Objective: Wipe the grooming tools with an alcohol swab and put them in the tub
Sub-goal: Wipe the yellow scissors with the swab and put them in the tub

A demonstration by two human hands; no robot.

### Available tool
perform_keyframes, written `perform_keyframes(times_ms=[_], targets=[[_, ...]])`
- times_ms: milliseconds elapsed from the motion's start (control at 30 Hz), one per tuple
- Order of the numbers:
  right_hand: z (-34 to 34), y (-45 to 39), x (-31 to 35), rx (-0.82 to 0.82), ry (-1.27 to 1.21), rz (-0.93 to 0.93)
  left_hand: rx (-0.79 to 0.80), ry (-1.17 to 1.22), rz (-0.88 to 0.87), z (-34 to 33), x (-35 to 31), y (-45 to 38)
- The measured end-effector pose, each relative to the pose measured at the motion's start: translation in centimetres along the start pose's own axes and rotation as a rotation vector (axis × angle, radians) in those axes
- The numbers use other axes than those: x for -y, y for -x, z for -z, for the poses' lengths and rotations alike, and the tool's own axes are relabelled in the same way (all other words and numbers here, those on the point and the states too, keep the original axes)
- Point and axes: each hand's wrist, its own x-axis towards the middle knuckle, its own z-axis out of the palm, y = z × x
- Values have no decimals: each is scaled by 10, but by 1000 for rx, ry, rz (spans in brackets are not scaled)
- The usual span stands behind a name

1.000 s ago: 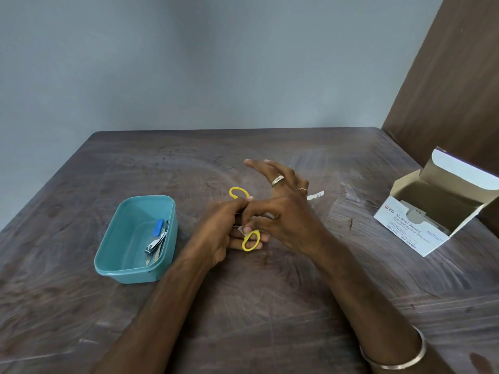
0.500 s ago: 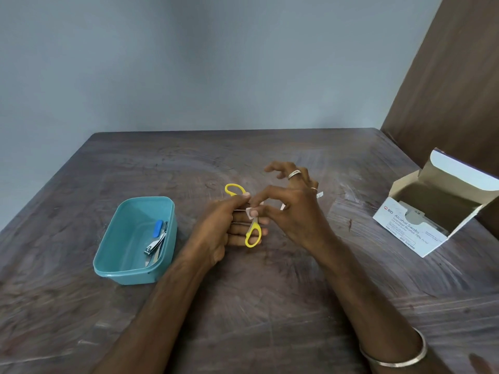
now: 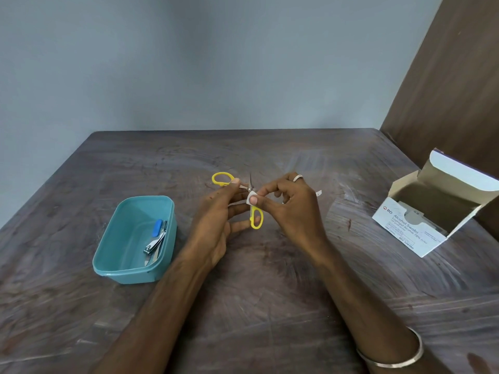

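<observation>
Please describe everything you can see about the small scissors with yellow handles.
The scissors are small, with two yellow loop handles that look like plastic and thin grey metal blades. They are held open above the table: one loop points up-left, the other hangs down, and a blade tip points up. The left hand holds them near the upper loop. The right hand pinches a small white swab against them, near the pivot.

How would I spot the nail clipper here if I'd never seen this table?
Start at the teal tub on the table's left side. Inside, along its right wall, lies the nail clipper. It is shiny metal, unlike the blue-handled tool lying beside it.
</observation>
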Motion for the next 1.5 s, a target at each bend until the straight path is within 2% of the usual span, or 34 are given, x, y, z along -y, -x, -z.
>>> perform_keyframes(times_ms=[233, 433, 600, 633, 700, 800, 933, 1067, 1167, 1267, 1500], targets=[[1, 0, 6, 114, -371, -213, -3, 6, -7, 0, 0, 0], [-2, 0, 0, 41, -404, -230, -2, -69, -11, -1, -1, 4], [-3, -1, -3, 33, -379, -203, -227, 3, -113, 0, 2, 3], [-3, -1, -3, 38, -380, -200, -288, -36, -175, 2, 3, 2], [-3, -1, -2, 45, -404, -202, -372, -282, -345, 7, 4, -1], [-1, -3, 1, 34, -448, -230, -317, -703, -513, 10, 4, 0], [7, -5, 2, 15, -443, -258, -289, -864, -570, 8, 4, 3], [10, -6, -1, -20, -373, -260, -260, -721, -468, 3, 4, 5], [6, -5, -4, -37, -224, -231, -187, -473, -329, -3, 8, 7], [4, -5, -7, -72, -175, -223, -120, -209, -223, -5, 9, 9], [5, -6, -6, -37, -124, -187, -110, -41, -120, -6, 5, 13]])
